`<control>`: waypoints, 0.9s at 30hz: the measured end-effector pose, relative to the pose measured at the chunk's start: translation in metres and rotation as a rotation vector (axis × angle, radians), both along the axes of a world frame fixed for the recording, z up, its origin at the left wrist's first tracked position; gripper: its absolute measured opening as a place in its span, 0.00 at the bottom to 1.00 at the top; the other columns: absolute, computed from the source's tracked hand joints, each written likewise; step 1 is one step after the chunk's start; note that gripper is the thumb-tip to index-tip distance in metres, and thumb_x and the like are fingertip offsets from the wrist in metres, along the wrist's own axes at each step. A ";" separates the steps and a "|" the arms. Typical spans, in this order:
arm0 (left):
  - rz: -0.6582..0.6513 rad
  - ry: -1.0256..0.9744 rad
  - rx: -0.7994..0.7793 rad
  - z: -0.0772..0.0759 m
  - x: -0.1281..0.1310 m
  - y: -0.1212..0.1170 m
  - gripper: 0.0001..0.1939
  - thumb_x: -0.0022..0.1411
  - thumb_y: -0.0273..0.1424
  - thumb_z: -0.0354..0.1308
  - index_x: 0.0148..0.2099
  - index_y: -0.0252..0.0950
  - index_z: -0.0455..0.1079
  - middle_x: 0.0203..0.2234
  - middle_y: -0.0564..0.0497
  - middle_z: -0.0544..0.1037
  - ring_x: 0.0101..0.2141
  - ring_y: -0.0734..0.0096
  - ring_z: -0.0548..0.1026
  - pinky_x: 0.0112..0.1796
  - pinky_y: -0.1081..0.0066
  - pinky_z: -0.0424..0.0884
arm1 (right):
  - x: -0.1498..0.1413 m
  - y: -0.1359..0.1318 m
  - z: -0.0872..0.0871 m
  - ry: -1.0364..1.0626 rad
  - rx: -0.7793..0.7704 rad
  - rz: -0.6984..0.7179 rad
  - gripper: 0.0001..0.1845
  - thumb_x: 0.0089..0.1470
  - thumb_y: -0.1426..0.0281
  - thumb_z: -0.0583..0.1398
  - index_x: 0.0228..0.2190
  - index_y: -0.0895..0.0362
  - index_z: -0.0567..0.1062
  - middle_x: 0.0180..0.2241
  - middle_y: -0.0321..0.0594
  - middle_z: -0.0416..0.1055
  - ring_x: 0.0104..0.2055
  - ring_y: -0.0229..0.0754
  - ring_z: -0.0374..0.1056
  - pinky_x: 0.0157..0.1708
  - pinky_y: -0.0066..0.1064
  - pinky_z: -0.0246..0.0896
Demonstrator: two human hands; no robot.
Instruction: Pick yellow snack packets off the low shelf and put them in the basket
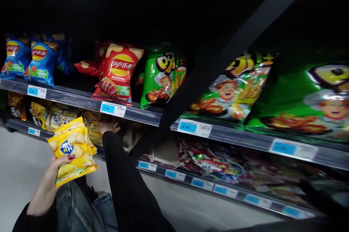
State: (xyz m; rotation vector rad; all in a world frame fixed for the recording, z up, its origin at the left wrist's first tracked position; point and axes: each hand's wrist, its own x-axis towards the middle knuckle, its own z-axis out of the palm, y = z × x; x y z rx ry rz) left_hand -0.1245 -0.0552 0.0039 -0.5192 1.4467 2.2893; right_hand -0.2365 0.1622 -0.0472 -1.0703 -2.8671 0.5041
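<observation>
While the left hand (56, 166) pinches yellow packets (73, 155) above the grey floor (16, 163), the right hand (109, 127), fingers partly spread, reaches into the lower shelf (21, 127); the upper shelf (69, 96) bears bags, with green ones (163, 79) flanking a black post (215, 61).

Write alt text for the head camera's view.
The left hand holds yellow snack packets while the right hand reaches into a low store shelf beside more yellow packs. Above, blue bags, red bags and green bags line a higher shelf.
</observation>
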 end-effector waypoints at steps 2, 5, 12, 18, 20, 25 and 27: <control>0.005 -0.023 -0.013 0.000 -0.001 0.001 0.24 0.45 0.17 0.57 0.47 0.32 0.63 0.20 0.51 0.78 0.22 0.61 0.78 0.21 0.70 0.75 | -0.003 -0.002 -0.004 0.021 -0.036 -0.081 0.20 0.55 0.62 0.56 0.48 0.57 0.66 0.54 0.45 0.59 0.54 0.50 0.57 0.51 0.51 0.53; -0.014 -0.012 0.014 -0.003 -0.002 0.002 0.25 0.44 0.17 0.56 0.48 0.32 0.63 0.21 0.50 0.78 0.25 0.59 0.78 0.24 0.67 0.76 | -0.001 -0.005 -0.008 0.097 -0.075 -0.201 0.22 0.55 0.61 0.56 0.50 0.56 0.64 0.55 0.46 0.56 0.55 0.51 0.55 0.51 0.51 0.51; -0.012 0.022 0.056 -0.003 -0.001 0.004 0.22 0.40 0.17 0.59 0.42 0.32 0.67 0.20 0.50 0.78 0.24 0.58 0.78 0.25 0.66 0.77 | 0.010 -0.018 -0.005 0.383 -0.286 -0.248 0.20 0.49 0.65 0.60 0.44 0.58 0.67 0.53 0.50 0.56 0.55 0.56 0.51 0.50 0.52 0.46; -0.007 0.035 0.028 -0.004 -0.002 0.000 0.19 0.44 0.16 0.58 0.40 0.34 0.64 0.20 0.51 0.79 0.23 0.60 0.78 0.24 0.68 0.77 | 0.045 0.004 0.014 0.690 -0.694 -0.158 0.18 0.51 0.67 0.58 0.44 0.59 0.65 0.47 0.47 0.65 0.49 0.48 0.62 0.46 0.42 0.58; -0.020 0.035 0.007 -0.004 -0.001 -0.001 0.18 0.45 0.16 0.58 0.40 0.35 0.64 0.21 0.51 0.79 0.23 0.62 0.78 0.23 0.68 0.76 | 0.076 0.011 0.019 0.757 -0.868 -0.097 0.18 0.47 0.69 0.57 0.43 0.58 0.64 0.44 0.46 0.69 0.45 0.47 0.66 0.41 0.39 0.62; -0.054 0.065 -0.015 0.001 0.005 -0.002 0.17 0.45 0.15 0.57 0.38 0.35 0.65 0.21 0.52 0.79 0.21 0.65 0.77 0.21 0.71 0.76 | 0.183 0.007 0.026 0.831 -1.289 0.051 0.21 0.36 0.73 0.60 0.37 0.57 0.69 0.39 0.43 0.73 0.36 0.42 0.70 0.35 0.32 0.65; -0.074 0.091 -0.049 0.004 0.010 0.000 0.19 0.46 0.15 0.56 0.41 0.34 0.66 0.21 0.52 0.79 0.21 0.64 0.77 0.21 0.72 0.76 | 0.223 0.002 0.028 0.896 -1.563 0.076 0.20 0.33 0.76 0.63 0.34 0.56 0.71 0.36 0.39 0.74 0.33 0.38 0.69 0.33 0.27 0.64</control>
